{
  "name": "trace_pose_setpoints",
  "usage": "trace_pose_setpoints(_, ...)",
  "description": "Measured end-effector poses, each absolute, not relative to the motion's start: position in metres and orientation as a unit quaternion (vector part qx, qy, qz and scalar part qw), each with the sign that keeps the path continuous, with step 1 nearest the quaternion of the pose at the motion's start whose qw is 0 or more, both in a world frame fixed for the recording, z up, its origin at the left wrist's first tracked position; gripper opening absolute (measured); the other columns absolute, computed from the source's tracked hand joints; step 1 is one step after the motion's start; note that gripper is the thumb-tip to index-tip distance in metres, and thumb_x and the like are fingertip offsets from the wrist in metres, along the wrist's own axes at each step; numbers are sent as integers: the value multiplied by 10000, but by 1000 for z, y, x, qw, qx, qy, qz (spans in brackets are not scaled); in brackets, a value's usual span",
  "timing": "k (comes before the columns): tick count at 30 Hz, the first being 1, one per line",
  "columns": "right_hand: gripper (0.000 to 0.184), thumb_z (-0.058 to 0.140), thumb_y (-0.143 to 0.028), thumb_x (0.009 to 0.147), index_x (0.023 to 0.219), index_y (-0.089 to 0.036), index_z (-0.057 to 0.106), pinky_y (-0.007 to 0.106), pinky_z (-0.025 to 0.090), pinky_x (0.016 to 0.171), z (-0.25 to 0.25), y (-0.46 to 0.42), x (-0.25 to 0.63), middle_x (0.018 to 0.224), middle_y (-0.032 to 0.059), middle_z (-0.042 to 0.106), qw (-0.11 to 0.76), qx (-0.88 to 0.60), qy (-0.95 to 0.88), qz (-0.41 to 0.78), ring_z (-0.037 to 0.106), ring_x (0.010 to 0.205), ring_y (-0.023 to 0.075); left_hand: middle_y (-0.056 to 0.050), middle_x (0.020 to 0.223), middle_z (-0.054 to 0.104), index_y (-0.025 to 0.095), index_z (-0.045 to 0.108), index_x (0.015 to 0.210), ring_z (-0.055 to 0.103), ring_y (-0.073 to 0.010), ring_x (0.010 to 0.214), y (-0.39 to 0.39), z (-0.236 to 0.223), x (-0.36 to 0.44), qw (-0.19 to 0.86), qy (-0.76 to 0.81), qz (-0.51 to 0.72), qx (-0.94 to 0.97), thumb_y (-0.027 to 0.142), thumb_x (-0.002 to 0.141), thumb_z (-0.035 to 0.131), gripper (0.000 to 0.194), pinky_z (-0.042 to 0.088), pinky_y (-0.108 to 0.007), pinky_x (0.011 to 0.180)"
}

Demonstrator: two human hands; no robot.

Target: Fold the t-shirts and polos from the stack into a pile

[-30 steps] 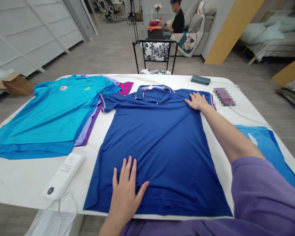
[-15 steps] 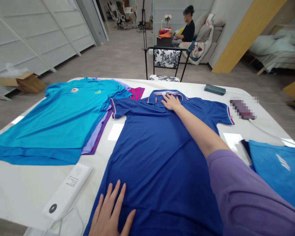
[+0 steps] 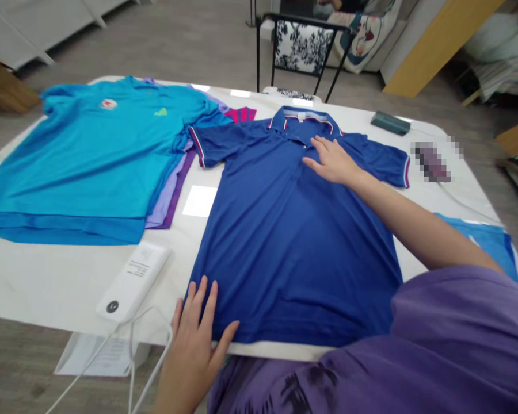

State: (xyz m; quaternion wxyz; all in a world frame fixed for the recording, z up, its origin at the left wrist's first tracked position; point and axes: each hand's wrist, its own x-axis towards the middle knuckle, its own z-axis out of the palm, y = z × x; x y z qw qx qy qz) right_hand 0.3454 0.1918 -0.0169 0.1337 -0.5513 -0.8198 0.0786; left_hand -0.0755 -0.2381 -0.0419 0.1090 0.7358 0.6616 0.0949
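A dark blue polo shirt (image 3: 293, 247) lies spread out on the white table (image 3: 64, 279), its collar at the far side and its hem by the near edge. My left hand (image 3: 198, 330) rests at the shirt's lower left corner with its fingers spread. Just below the collar, on the chest, is my right hand (image 3: 333, 161), fingers stretched out and apart. Neither hand holds anything. Some wrinkles run across the cloth near the hem.
Left of the polo lie a turquoise T-shirt (image 3: 103, 155) and purple shirts beneath it. A white box-shaped device (image 3: 132, 282) with cables lies near the front edge. A dark case (image 3: 391, 122), a phone (image 3: 434, 163) and a blue garment (image 3: 487, 238) are at right. Behind stands a chair (image 3: 304, 49).
My right hand has slid from the collar down and right onto the chest. My left hand stays at the lower left of the shirt. The view has tilted downward, showing the hem.
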Motion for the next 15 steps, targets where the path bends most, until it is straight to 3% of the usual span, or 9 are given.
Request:
trace_pose_setpoints(3, 961, 618, -764, 1091, 1827, -198, 370, 760, 139, 1468, -12, 38, 374, 1872, 142, 368, 111, -536, -828, 126, 284, 1750, 486, -141, 1945, 184, 355, -67, 1878, 177, -418, 1807, -254, -40, -73, 113, 643, 71, 755, 525, 1139, 534, 967, 227, -710, 1442)
trace_pose_setpoints(5, 944, 620, -753, 1078, 1848, -285, 341, 785, 205, 1448, -7, -64, 387, 1841, 118, 425, 104, -559, -808, 155, 323, 1736, 477, -179, 1932, 222, 298, 101, 1883, 180, -430, 1806, -262, -37, -73, 115, 636, 73, 759, 529, 1148, 522, 878, 210, -707, 1437)
trace_pose_setpoints(7, 843, 653, -726, 1060, 1810, -436, 399, 775, 350, 1400, -4, -153, 396, 1775, 70, 519, 109, -565, -799, 174, 461, 1667, 445, -181, 1886, 348, 280, 356, 1816, 273, -424, 1778, -267, -33, -80, 114, 641, 84, 755, 528, 1146, 530, 735, 229, -686, 1426)
trace_pose_setpoints(10, 634, 740, -689, 1009, 1621, -615, 589, 757, 571, 1193, -8, -248, 414, 1548, 51, 705, 124, -586, -781, 177, 681, 1440, 424, -142, 1693, 608, 309, 669, 1569, 541, -406, 1591, -265, -29, -105, 120, 641, 87, 753, 555, 1109, 601, 526, 340, -647, 1360)
trace_pose_setpoints(12, 565, 780, -671, 972, 1524, -640, 666, 746, 633, 1064, -15, -286, 430, 1390, 76, 768, 144, -613, -758, 170, 745, 1308, 430, -117, 1549, 710, 318, 763, 1414, 643, -376, 1448, -262, -30, -126, 134, 628, 92, 761, 558, 1083, 639, 428, 423, -597, 1303)
trace_pose_setpoints(15, 512, 775, -652, 957, 1466, -626, 721, 723, 667, 1000, -26, -314, 457, 1273, 97, 788, 169, -624, -741, 181, 772, 1225, 431, -102, 1441, 755, 306, 790, 1332, 685, -346, 1381, -260, -33, -151, 141, 615, 118, 767, 530, 1075, 644, 371, 487, -547, 1274)
